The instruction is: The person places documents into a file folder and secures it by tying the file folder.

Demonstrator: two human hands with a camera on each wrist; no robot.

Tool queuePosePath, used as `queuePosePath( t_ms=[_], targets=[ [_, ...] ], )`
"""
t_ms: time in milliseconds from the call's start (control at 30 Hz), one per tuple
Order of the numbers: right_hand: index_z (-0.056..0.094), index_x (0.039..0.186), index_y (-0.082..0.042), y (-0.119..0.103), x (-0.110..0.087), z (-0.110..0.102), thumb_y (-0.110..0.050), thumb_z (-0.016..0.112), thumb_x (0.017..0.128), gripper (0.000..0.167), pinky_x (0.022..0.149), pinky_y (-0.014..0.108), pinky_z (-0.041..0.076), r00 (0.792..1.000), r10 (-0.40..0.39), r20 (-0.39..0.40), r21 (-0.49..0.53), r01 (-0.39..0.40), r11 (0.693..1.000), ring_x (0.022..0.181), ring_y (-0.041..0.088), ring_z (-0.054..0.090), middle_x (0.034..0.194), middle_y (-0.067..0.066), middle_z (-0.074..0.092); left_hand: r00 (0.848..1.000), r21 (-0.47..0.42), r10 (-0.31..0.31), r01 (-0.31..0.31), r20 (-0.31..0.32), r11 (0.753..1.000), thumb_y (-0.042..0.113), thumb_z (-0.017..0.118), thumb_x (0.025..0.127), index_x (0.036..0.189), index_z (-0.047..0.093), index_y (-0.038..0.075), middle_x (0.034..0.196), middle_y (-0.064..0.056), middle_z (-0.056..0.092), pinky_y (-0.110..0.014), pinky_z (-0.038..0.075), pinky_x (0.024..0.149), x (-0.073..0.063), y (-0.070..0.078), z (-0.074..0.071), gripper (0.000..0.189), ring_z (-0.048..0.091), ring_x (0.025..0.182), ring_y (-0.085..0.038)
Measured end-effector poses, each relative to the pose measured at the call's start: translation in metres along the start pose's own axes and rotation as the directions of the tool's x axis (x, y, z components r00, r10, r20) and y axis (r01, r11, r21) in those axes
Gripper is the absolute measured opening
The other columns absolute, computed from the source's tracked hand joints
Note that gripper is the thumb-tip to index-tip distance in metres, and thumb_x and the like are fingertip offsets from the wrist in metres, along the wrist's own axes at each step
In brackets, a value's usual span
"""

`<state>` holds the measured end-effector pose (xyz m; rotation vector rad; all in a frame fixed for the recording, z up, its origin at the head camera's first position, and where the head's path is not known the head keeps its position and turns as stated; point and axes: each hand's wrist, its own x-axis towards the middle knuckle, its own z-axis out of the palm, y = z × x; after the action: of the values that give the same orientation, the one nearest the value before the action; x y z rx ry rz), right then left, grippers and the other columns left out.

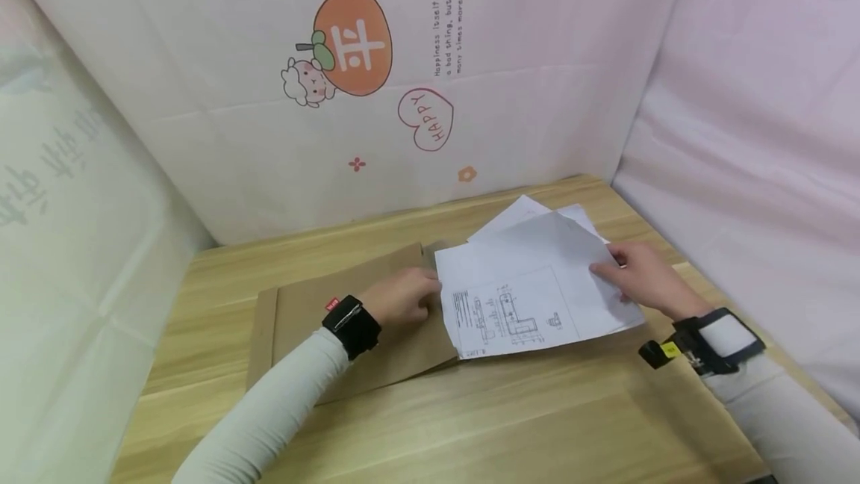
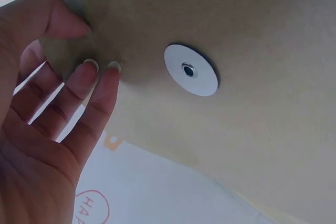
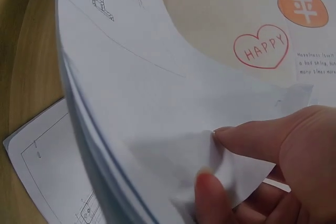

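A brown kraft document envelope (image 1: 302,327) lies on the table at the left, a small red label on it. My left hand (image 1: 406,297) is at its right end, thumb and fingertips pinching the kraft edge in the left wrist view, near a round white button (image 2: 184,69). My right hand (image 1: 641,278) pinches a bent stack of white printed papers (image 1: 517,275) by its right side, thumb on top. The top sheet bears line drawings, and its left edge is right at the envelope's end, beside my left fingers. In the right wrist view several sheet edges show.
More white sheets (image 1: 519,212) lie behind the held stack, and another drawing sheet (image 3: 42,166) shows below it in the right wrist view. The wooden table (image 1: 416,432) is bordered by printed cloth walls (image 1: 537,95) at the back and both sides.
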<state>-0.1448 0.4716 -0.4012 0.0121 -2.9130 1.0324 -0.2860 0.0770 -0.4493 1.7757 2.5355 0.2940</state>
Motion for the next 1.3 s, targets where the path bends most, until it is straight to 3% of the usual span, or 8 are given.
queuePosePath(
  t_ms=[267, 533, 833, 1067, 1200, 1300],
  targets=[
    [0.067, 0.100, 0.002, -0.012, 0.010, 0.004, -0.018, 0.068, 0.098, 0.021, 0.046, 0.032, 0.051, 1.000, 0.008, 0.008, -0.086, -0.007, 0.996, 0.056, 0.019, 0.058, 0.085, 0.013, 0.066, 0.999, 0.095, 0.030, -0.031, 0.013, 0.995, -0.003, 0.071, 0.080, 0.075, 0.063, 0.019, 0.079, 0.004, 0.046, -0.022, 0.038, 0.067, -0.002, 0.006, -0.003, 0.024, 0.046, 0.073, -0.012],
    [0.063, 0.090, 0.001, -0.015, 0.022, 0.013, -0.017, 0.067, 0.097, 0.019, 0.044, 0.032, 0.049, 0.999, 0.043, 0.027, -0.079, -0.041, 0.996, 0.053, 0.020, 0.055, 0.076, 0.010, 0.060, 0.999, 0.097, 0.042, -0.041, -0.012, 0.994, -0.001, 0.073, 0.080, 0.075, 0.063, 0.020, 0.080, 0.005, 0.047, -0.021, 0.037, 0.064, -0.002, 0.005, 0.005, 0.024, 0.047, 0.072, -0.010],
    [0.044, 0.072, -0.007, -0.019, 0.031, 0.026, -0.017, 0.068, 0.097, 0.036, 0.044, 0.030, 0.048, 1.000, 0.017, 0.013, -0.078, -0.016, 0.997, 0.049, 0.019, 0.052, 0.063, -0.001, 0.031, 0.999, 0.095, 0.033, -0.033, 0.002, 0.995, 0.000, 0.073, 0.081, 0.078, 0.065, 0.020, 0.081, 0.004, 0.049, -0.022, 0.038, 0.066, 0.000, 0.006, 0.003, 0.022, 0.048, 0.073, -0.011],
    [0.043, 0.074, -0.008, -0.021, 0.037, 0.038, -0.019, 0.067, 0.098, 0.036, 0.045, 0.030, 0.049, 0.999, 0.028, 0.046, -0.062, -0.025, 0.998, 0.049, 0.019, 0.053, 0.064, -0.001, 0.033, 0.999, 0.093, 0.042, -0.042, 0.000, 0.995, 0.000, 0.074, 0.080, 0.075, 0.063, 0.020, 0.081, 0.005, 0.049, -0.022, 0.038, 0.065, 0.001, 0.007, 0.003, 0.023, 0.048, 0.072, -0.011],
    [0.049, 0.085, -0.006, -0.025, 0.038, 0.045, -0.020, 0.066, 0.099, 0.026, 0.045, 0.030, 0.049, 0.995, 0.052, 0.080, -0.021, -0.051, 0.998, 0.050, 0.019, 0.055, 0.067, 0.004, 0.049, 0.999, 0.098, 0.046, -0.045, -0.004, 0.994, 0.001, 0.074, 0.080, 0.075, 0.063, 0.020, 0.080, 0.005, 0.048, -0.022, 0.037, 0.064, 0.002, 0.008, 0.004, 0.023, 0.047, 0.071, -0.011],
    [0.054, 0.101, -0.001, -0.028, 0.039, 0.049, -0.018, 0.065, 0.100, 0.021, 0.047, 0.031, 0.050, 0.993, 0.060, 0.101, 0.009, -0.062, 0.998, 0.052, 0.019, 0.057, 0.083, 0.014, 0.064, 0.999, 0.099, 0.042, -0.042, -0.003, 0.994, 0.000, 0.073, 0.080, 0.075, 0.063, 0.020, 0.080, 0.005, 0.048, -0.021, 0.037, 0.065, 0.003, 0.009, 0.004, 0.022, 0.046, 0.071, -0.011]
  ],
)
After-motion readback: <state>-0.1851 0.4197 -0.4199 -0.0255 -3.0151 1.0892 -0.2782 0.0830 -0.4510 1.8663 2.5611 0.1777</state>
